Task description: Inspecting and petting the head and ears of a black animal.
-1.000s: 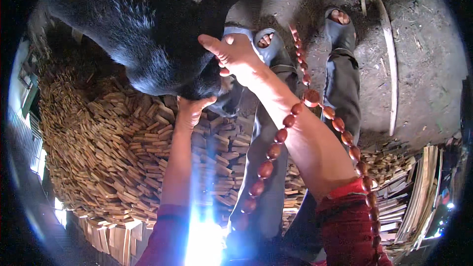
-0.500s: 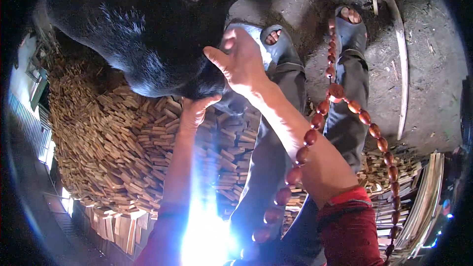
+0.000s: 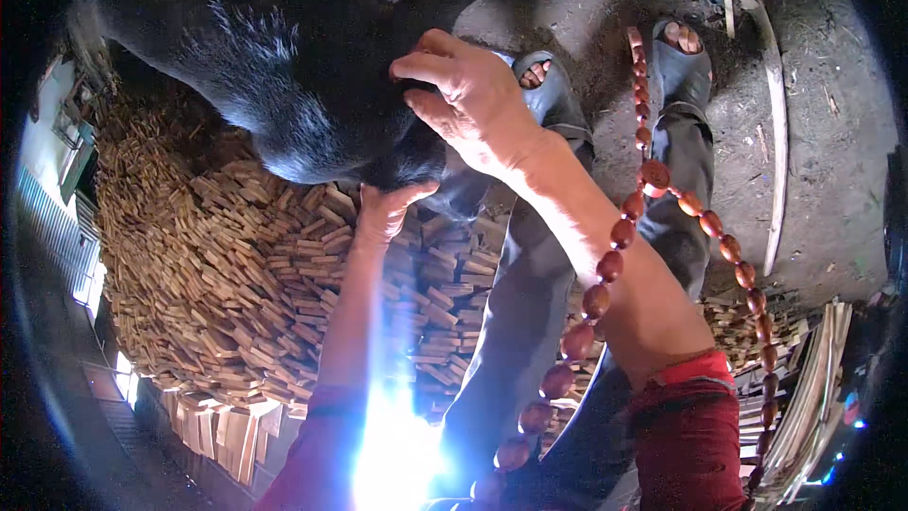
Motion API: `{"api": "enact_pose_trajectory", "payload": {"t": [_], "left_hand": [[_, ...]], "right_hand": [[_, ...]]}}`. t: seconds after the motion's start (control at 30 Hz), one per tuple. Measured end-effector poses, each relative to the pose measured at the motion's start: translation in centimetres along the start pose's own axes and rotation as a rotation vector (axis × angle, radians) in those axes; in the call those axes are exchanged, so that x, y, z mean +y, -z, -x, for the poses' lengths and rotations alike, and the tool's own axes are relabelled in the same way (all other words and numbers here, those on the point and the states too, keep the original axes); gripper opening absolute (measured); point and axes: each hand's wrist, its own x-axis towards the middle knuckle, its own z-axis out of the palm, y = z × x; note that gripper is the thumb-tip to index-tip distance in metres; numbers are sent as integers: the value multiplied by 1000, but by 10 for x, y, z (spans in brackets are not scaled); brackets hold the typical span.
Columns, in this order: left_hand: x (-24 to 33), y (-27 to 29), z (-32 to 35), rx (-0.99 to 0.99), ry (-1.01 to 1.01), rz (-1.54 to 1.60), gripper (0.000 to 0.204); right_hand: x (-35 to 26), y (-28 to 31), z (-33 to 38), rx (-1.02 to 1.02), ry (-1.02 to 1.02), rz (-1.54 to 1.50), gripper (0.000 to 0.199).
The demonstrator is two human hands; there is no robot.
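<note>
A large black-furred animal [image 3: 312,66] stretches across the upper left, one leg reaching to the right; its exact kind is unclear. My left hand [image 3: 389,211] holds the animal's low-hanging end from below, thumb along the fur and the other fingers hidden behind it. Over the animal's right side, close to the fur, is my right hand [image 3: 468,99]. Its fingers are bent, with a dark gap between thumb and forefinger and nothing visible in them. A string of red-brown beads [image 3: 654,176] hangs in front of my right forearm.
Stacked short wooden pieces [image 3: 227,265] fill the left and middle. My legs in dark trousers [image 3: 515,303] and open-toed sandals [image 3: 683,76] stand on the dirt floor [image 3: 832,161]. A long stick [image 3: 777,132] lies to the right. Bright glare [image 3: 397,454] covers the lower middle.
My right hand has gone from outstretched fingers to bent ones, turned toward the animal's fur. My left hand keeps its hold. The whole view has shifted slightly.
</note>
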Motion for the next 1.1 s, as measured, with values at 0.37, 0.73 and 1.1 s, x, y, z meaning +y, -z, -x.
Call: {"api": "enact_pose_trajectory", "payload": {"t": [0.37, 0.73, 1.1], "left_hand": [[-4, -8, -6, 76, 7, 53, 57], [-30, 5, -7, 29, -83, -181, 40], [0, -8, -5, -30, 66, 153, 21]], "right_hand": [[-17, 12, -15, -221, -58, 164, 24], [-23, 11, -21, -291, -86, 211, 21], [-10, 15, -4, -78, -62, -15, 16]]}}
